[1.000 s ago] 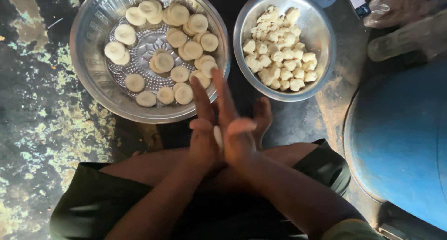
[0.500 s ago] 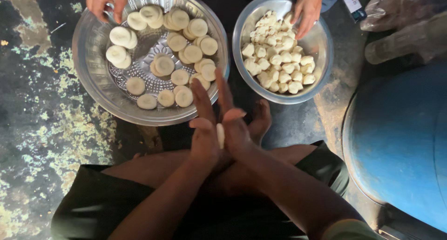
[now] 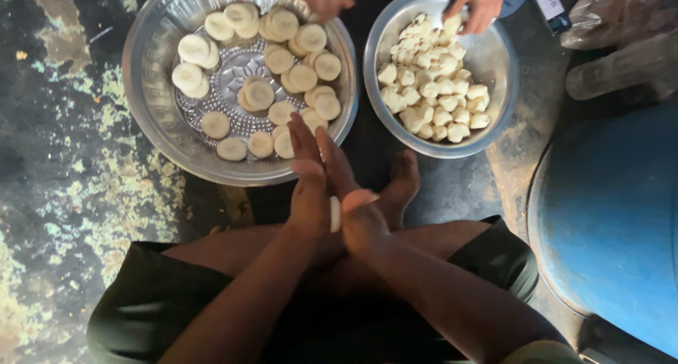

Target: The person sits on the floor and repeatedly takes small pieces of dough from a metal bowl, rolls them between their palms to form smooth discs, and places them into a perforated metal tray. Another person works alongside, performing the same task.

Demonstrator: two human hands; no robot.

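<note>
Left hand (image 3: pixel 309 194) and right hand (image 3: pixel 360 212) pressed palm to palm, flattening a pale dough piece (image 3: pixel 335 213) between them, above the lap. Steel bowl of flattened discs (image 3: pixel 152 124) on the floor ahead; bowl of dough lumps (image 3: pixel 494 60) beside it.

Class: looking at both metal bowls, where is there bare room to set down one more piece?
The large bowl has bare metal along its left wall and lower rim. The small bowl is bare on its right side. Flattened discs crowd the large bowl's middle; dough lumps crowd the small bowl's left.
</note>
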